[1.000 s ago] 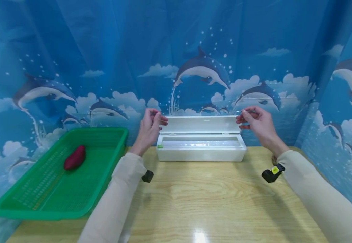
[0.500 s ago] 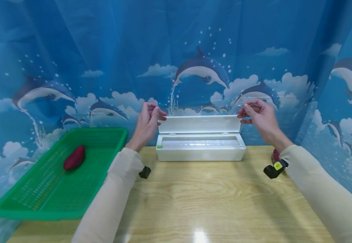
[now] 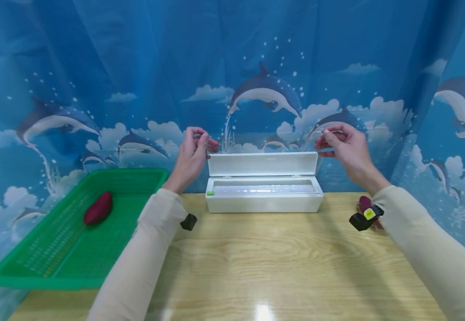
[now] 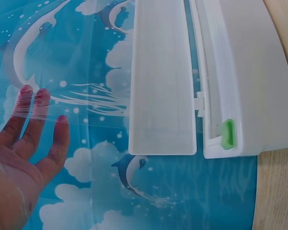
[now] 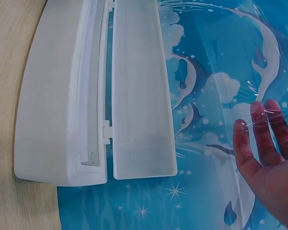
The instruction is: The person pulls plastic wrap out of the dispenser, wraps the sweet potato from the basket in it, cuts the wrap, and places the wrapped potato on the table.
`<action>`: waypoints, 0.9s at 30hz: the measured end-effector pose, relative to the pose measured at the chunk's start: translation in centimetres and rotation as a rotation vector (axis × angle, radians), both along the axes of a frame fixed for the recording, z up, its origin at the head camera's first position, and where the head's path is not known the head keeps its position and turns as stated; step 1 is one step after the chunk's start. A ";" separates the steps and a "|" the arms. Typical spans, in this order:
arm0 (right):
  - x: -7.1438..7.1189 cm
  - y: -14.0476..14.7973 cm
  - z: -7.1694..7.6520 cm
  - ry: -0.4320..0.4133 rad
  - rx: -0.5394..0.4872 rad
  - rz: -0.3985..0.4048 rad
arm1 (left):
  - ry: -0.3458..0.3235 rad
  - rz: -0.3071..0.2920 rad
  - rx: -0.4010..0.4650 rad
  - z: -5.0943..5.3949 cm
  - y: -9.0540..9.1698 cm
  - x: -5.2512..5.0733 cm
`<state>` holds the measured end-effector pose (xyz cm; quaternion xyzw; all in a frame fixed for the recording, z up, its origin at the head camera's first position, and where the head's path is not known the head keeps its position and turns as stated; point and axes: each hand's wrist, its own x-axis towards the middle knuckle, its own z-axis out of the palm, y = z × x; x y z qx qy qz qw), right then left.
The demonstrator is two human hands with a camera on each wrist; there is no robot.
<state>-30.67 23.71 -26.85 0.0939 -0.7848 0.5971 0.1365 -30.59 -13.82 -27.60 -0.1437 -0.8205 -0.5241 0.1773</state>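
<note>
On the table stands a white cling film dispenser (image 3: 264, 205), its hinged lid (image 3: 262, 165) tipped back upright. A green slider (image 4: 229, 134) sits at the left end of its slot. Clear cling film (image 5: 273, 111) rises from the box and is stretched across between both hands; its outline is hard to see. My left hand (image 3: 190, 154) pinches one corner of the film, above and left of the lid. At the opposite corner, my right hand (image 3: 348, 149) pinches the film between thumb and forefinger, other fingers spread.
A green plastic basket (image 3: 76, 284) at the left holds one purple sweet potato (image 3: 99, 208). Behind my right wrist, a purple item (image 3: 364, 203) lies partly hidden on the wooden table (image 3: 272, 254). A dolphin-printed curtain (image 3: 168, 67) hangs close behind the dispenser.
Both hands have risen and spread slightly apart, drawing more film up from the dispenser. More of the purple item behind the right wrist has come into view.
</note>
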 end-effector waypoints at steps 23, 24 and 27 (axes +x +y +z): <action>0.3 -0.2 2.7 0.018 -0.098 0.002 | 0.052 -0.001 0.037 2.1 -0.1 0.4; 0.3 -0.1 2.8 0.019 -0.117 0.010 | 0.054 0.000 0.038 2.2 0.0 0.4; 0.4 -0.1 3.0 0.037 -0.108 0.018 | 0.056 0.003 0.041 2.5 0.0 0.6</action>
